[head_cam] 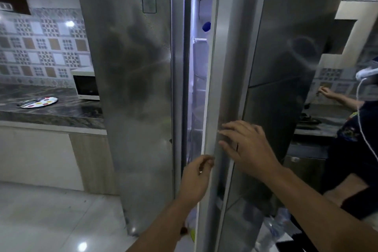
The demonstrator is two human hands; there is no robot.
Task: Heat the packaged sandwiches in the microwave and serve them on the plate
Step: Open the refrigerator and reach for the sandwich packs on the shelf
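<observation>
No text, brand or number could be read anywhere. The microwave (pixel 86 88) at the back edge of the counter (pixel 51 112) bore a small mark low on its front, too blurred to make out.

I can't read the lit fridge interior (pixel 199 80) through the narrow door gap; blue-capped item (pixel 206 26) mostly hidden. White microwave (pixel 86 88) half behind the steel fridge door (pixel 133 88). Utensils on spotted plate (pixel 41 102) too small

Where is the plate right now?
In the head view, the plate lies at far left on the dark marble counter, left of the white microwave, with cutlery across it.
</observation>
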